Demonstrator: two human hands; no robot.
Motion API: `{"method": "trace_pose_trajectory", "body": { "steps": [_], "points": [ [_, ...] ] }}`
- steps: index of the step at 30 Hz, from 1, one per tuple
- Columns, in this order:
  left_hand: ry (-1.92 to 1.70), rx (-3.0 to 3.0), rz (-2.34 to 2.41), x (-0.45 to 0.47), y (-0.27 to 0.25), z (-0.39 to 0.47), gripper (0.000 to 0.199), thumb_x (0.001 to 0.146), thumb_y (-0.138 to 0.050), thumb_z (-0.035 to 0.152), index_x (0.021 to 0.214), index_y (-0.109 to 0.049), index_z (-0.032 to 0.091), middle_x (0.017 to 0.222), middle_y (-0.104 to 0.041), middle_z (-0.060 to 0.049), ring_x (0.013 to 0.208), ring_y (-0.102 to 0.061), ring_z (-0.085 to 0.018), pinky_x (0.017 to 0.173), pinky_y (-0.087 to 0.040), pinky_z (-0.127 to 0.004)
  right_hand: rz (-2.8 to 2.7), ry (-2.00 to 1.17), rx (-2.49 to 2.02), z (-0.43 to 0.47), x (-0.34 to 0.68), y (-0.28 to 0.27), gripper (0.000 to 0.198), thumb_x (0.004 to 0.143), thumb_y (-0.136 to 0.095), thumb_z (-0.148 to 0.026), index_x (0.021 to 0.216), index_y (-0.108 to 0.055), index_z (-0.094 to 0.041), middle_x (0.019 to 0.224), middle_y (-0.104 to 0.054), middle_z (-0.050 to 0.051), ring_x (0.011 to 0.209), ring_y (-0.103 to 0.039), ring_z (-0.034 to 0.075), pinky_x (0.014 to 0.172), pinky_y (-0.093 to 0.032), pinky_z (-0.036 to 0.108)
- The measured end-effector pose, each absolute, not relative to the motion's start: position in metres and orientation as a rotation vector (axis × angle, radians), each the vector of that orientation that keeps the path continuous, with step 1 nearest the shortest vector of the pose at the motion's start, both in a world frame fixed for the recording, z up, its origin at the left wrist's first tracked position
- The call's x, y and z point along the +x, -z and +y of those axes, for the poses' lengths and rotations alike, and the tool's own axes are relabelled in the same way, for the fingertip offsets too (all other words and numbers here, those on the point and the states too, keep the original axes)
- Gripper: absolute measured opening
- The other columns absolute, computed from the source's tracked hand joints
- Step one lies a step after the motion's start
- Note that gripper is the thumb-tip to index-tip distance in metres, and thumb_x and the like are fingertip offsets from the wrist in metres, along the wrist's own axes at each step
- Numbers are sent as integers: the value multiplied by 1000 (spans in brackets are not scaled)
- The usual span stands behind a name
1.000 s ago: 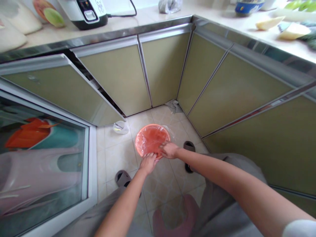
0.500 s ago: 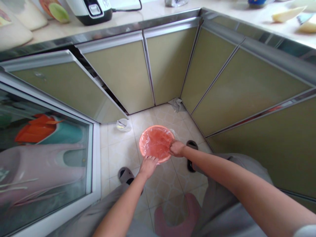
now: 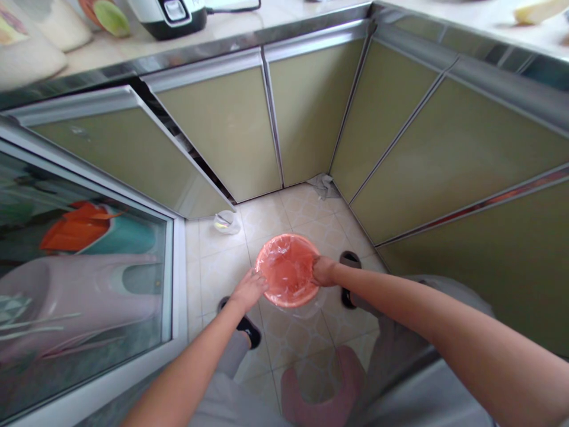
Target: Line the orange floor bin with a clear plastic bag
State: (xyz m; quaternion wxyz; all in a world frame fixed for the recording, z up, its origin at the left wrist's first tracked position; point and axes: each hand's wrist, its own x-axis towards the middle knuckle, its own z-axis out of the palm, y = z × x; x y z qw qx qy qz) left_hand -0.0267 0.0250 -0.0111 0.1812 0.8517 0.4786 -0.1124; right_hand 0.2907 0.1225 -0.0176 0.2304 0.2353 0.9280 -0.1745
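Observation:
An orange-pink plastic bin, lined with a clear plastic bag, stands between my feet on the tiled floor. The bag's edge is folded out over the rim and hangs loose at the front. My left hand has its fingers closed over the left rim and the bag there. On the opposite side my right hand reaches over the rim, its fingers pressed on the bag against the inner wall. The fingertips of my right hand are partly hidden.
A small clear plastic tub sits on the floor by the cabinets, and a grey cloth lies in the corner. A cabinet door stands ajar. Behind me is a pink stool; a glass door is at left.
My left hand has moved from the front rim round to the left rim. The right hand stays at the right side. The bag now hangs lower at the front.

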Motion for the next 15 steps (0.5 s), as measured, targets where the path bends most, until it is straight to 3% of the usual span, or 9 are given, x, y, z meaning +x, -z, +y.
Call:
{"method": "trace_pose_trajectory", "body": {
  "steps": [3,6,9,13,15],
  "points": [
    [352,2393,1350,-31,10,31,35,90,-55,0,103,-73,27,125,-73,-8,141,-53,-27,126,-23,-51,2523,356,525,125,287,13,39,99,-60,-43,82,-80,-13,90,-80,15,99,-72,30,115,-40,50],
    [304,2386,1350,-28,10,28,34,90,-56,0,102,-73,26,125,-73,-9,142,-52,-28,127,-23,-51,2508,356,573,132,282,8,31,91,-70,-42,85,-80,-13,92,-80,15,104,-72,32,117,-39,51],
    [235,2370,1343,-22,11,20,35,89,-58,-1,101,-73,28,121,-74,-7,141,-53,-27,127,-23,-50,2504,487,766,139,266,8,19,88,-70,-26,94,-81,-12,101,-80,18,104,-72,32,104,-51,45],
    [202,2400,1310,-13,15,10,40,92,-55,0,110,-73,31,122,-73,-5,136,-56,-25,127,-26,-53,2405,688,1180,144,223,17,34,104,-50,-29,109,-78,-10,107,-78,19,93,-74,27,80,-58,36],
    [232,2461,1286,-9,18,6,39,94,-55,3,114,-72,30,123,-72,-5,133,-57,-25,126,-27,-55,2403,772,1262,144,198,24,35,108,-47,-29,114,-75,-10,107,-77,16,89,-74,24,76,-58,32]
  ]
}}
